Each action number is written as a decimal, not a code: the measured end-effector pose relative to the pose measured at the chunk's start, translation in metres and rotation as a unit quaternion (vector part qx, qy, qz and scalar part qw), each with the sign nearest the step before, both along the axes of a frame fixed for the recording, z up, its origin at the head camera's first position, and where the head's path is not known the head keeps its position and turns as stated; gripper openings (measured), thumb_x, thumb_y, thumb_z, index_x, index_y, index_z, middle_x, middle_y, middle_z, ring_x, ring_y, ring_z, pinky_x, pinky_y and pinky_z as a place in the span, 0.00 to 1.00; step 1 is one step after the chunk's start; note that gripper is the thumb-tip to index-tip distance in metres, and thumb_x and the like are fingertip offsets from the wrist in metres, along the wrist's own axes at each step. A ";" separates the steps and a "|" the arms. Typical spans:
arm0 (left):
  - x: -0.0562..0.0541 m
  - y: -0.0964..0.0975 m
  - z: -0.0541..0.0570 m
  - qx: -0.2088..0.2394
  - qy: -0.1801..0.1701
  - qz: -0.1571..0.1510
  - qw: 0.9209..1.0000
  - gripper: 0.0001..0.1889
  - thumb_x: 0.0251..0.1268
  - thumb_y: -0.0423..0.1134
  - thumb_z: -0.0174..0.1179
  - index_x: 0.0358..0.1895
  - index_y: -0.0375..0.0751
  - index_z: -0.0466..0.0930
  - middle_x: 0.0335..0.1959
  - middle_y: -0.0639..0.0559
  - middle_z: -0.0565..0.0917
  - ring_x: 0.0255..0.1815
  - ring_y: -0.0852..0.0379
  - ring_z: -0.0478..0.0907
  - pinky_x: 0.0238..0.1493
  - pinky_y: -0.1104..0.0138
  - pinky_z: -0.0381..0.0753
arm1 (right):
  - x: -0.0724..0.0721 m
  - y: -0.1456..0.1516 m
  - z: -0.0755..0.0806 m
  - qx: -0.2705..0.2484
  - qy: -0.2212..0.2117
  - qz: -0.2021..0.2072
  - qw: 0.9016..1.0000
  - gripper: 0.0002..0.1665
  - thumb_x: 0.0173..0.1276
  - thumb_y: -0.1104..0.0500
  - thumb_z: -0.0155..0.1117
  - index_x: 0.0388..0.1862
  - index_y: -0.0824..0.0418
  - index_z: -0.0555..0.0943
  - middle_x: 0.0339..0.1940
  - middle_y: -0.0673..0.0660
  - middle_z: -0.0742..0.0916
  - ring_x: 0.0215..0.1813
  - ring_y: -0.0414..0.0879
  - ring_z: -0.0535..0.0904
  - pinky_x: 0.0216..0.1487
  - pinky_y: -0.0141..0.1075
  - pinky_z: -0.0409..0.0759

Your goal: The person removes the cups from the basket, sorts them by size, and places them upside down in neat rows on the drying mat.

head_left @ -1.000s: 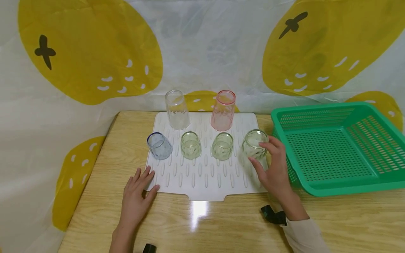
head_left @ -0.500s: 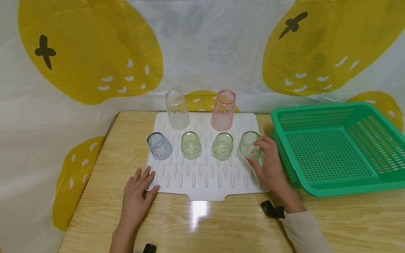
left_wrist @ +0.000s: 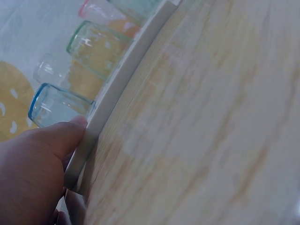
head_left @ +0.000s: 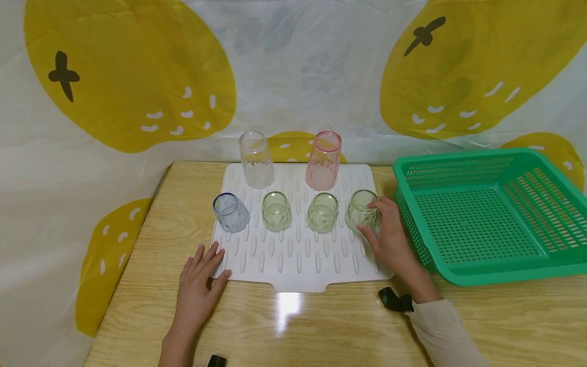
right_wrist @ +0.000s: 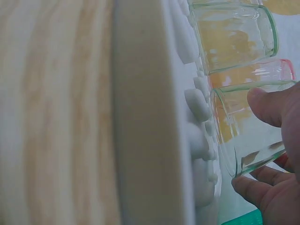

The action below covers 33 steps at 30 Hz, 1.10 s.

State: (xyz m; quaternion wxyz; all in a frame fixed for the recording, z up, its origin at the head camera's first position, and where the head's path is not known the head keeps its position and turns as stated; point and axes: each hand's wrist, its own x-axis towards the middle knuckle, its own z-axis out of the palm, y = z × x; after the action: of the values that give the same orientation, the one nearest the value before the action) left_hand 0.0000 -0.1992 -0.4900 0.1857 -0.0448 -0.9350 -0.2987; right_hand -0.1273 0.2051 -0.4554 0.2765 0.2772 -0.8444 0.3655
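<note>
My right hand (head_left: 390,234) holds a pale green drinking glass (head_left: 359,216) at the right end of the front row, thumb on the near side and fingers on the far right side. In the right wrist view that glass (right_wrist: 229,126) has its base at or just over the ribbed surface; contact is hard to tell. The white ribbed drying mat (head_left: 293,255) lies under the glasses. My left hand (head_left: 197,285) rests at its front left corner, fingers spread, thumb against the mat's edge in the left wrist view. A blue-rimmed glass (head_left: 231,214) stands just beyond the left fingers.
Two more green glasses, one left of centre (head_left: 276,213) and one right of centre (head_left: 322,214), stand in the front row. Behind are a tall clear glass (head_left: 259,165) and a tall pink-rimmed glass (head_left: 323,165). A green plastic basket (head_left: 451,272) sits right of the mat on the wooden table (head_left: 321,336).
My right hand has carried the green glass a little left, in line with the front row, and has stayed nearly still since. The left hand has not moved.
</note>
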 end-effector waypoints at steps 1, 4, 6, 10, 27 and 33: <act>0.000 0.000 0.000 0.000 0.000 0.000 1.000 0.27 0.56 0.39 0.69 0.60 0.37 0.77 0.65 0.44 0.72 0.69 0.36 0.59 0.68 0.42 0.50 | 0.000 0.000 -0.001 0.001 -0.001 -0.002 1.000 0.39 0.43 0.79 0.74 0.53 0.75 0.65 0.54 0.76 0.69 0.63 0.66 0.63 0.60 0.44 0.67; 0.001 0.000 0.000 -0.001 0.000 0.000 1.000 0.27 0.56 0.38 0.69 0.60 0.38 0.77 0.66 0.44 0.72 0.70 0.36 0.59 0.68 0.42 0.50 | -0.001 0.000 -0.003 0.003 -0.002 -0.006 1.000 0.39 0.43 0.79 0.74 0.53 0.74 0.64 0.53 0.76 0.69 0.63 0.67 0.63 0.59 0.46 0.67; 0.001 0.000 0.000 -0.002 0.001 -0.001 1.000 0.27 0.56 0.38 0.69 0.61 0.38 0.77 0.66 0.44 0.72 0.70 0.37 0.59 0.68 0.42 0.49 | -0.001 0.000 -0.004 0.003 -0.005 -0.006 1.000 0.39 0.43 0.79 0.74 0.53 0.74 0.63 0.52 0.75 0.69 0.63 0.67 0.62 0.62 0.46 0.65; 0.001 0.001 0.001 -0.003 0.001 -0.001 1.000 0.27 0.56 0.38 0.69 0.61 0.38 0.77 0.66 0.44 0.71 0.70 0.37 0.58 0.68 0.42 0.49 | 0.000 0.000 -0.004 0.008 -0.007 -0.006 1.000 0.38 0.45 0.79 0.73 0.52 0.75 0.62 0.53 0.76 0.67 0.64 0.69 0.61 0.67 0.48 0.61; 0.002 0.002 0.002 -0.001 0.002 -0.003 1.000 0.27 0.56 0.38 0.68 0.61 0.38 0.77 0.66 0.44 0.72 0.70 0.36 0.58 0.69 0.44 0.49 | 0.001 0.001 0.018 0.056 -0.029 -0.024 0.998 0.29 0.49 0.78 0.72 0.50 0.71 0.70 0.63 0.76 0.66 0.67 0.66 0.61 0.57 0.60 0.68; 0.002 0.003 0.003 -0.002 0.003 -0.003 1.000 0.27 0.55 0.37 0.69 0.60 0.37 0.77 0.65 0.43 0.72 0.70 0.36 0.59 0.69 0.43 0.49 | 0.000 0.001 0.028 0.072 -0.033 -0.019 0.997 0.22 0.54 0.76 0.70 0.47 0.69 0.74 0.63 0.75 0.68 0.66 0.65 0.63 0.56 0.61 0.69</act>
State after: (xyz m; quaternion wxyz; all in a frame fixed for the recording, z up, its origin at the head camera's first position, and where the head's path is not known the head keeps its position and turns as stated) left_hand 0.0018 -0.1962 -0.4869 0.1875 -0.0484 -0.9349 -0.2976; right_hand -0.1272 0.2063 -0.4275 0.2350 0.2684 -0.8822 0.3074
